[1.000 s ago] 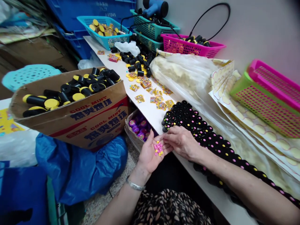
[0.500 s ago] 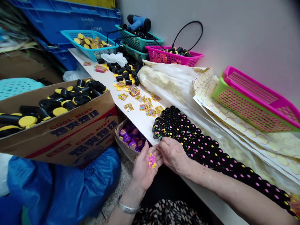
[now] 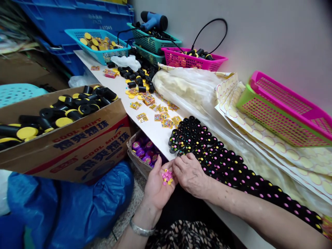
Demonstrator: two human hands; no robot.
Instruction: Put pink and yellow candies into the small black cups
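Observation:
My left hand (image 3: pixel 157 188) lies palm up, slightly cupped, with a little pile of small pink and yellow pellets (image 3: pixel 167 175) in it. Against its fingers rests my right hand (image 3: pixel 191 175), back upward and fingers bent together; the fingertips are hidden, so I cannot see what they hold. Just beyond my right hand, many short black tubes (image 3: pixel 215 152) stand upright in packed rows on the white table (image 3: pixel 155 136). Most of them show a pink or yellow pellet at the top; those nearest the far left end hold several coloured bits.
Left stands a carton (image 3: pixel 85 152) of black tubes with yellow caps. A small box (image 3: pixel 140 166) of purple round packs sits below the table edge. Yellow sachets (image 3: pixel 166 119), a plastic-wrapped bundle (image 3: pixel 192 84), a pink basket (image 3: pixel 192 61) and a green-and-pink basket (image 3: pixel 282 114) lie around.
The view has swung right, then held nearly steady. My right hand has drawn slightly closer over the left hand's fingers. The pellets stay in my left palm.

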